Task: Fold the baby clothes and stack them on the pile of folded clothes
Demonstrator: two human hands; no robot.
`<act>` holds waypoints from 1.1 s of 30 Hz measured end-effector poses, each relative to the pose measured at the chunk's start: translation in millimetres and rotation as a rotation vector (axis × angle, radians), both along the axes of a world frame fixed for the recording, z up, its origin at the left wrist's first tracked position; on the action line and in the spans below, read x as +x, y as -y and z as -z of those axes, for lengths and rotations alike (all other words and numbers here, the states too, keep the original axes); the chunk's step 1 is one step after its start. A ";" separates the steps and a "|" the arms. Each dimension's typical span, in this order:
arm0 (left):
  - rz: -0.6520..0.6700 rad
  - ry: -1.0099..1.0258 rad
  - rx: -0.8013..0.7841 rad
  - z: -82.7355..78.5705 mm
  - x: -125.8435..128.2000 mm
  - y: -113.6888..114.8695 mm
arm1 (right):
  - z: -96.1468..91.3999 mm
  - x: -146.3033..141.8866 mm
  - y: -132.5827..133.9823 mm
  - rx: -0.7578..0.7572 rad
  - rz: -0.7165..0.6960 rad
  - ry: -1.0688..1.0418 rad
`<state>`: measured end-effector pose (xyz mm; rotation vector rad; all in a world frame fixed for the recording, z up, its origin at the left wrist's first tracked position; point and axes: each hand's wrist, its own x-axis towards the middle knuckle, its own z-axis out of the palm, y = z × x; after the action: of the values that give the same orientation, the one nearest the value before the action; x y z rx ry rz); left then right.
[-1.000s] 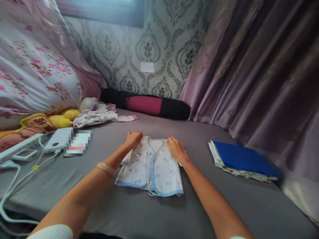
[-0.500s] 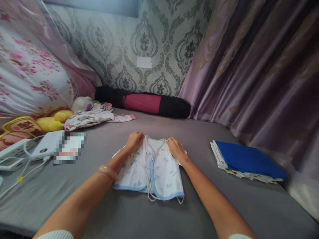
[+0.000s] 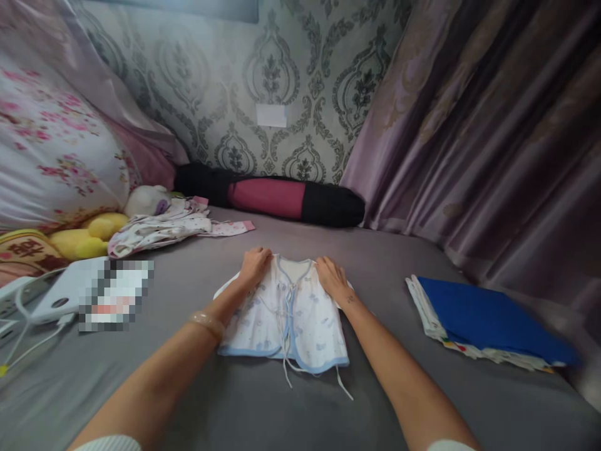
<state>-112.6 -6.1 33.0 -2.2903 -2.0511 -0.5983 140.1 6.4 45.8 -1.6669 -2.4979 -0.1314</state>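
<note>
A small white baby shirt [image 3: 312,332] with pale blue prints and blue edging lies front up on the grey sheet, its neckline away from me. Thin white ties hang down its middle and past the hem. My left hand [image 3: 256,266] grips the left shoulder, fingers curled around the cloth. On the other shoulder, my right hand [image 3: 332,275] is closed on the fabric beside the neckline. Both sleeves are partly hidden by my hands and forearms. A pale bangle [image 3: 208,322] circles my left wrist.
A folded blue cloth stack [image 3: 493,319] lies to the right. Left are a power bank [image 3: 70,291] with cables, a blurred-out flat item [image 3: 117,297], plush toys [image 3: 84,235] and crumpled clothing [image 3: 159,228]. A long black and red bag [image 3: 267,197] rests against the wall.
Both hands keep their hold on the shirt's shoulders. The ties and hem have shifted, with the ties now trailing straighter below the hem. The view has moved slightly closer.
</note>
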 end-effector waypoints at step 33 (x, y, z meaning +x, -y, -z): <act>-0.076 0.156 -0.056 6.3 -85.9 55.1 | -17.2 92.9 2.4 -0.590 0.253 -0.731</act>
<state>-198.5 -61.2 26.7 -2.2490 -2.2393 -0.7469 233.1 4.0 63.0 -1.7558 -1.8395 1.0759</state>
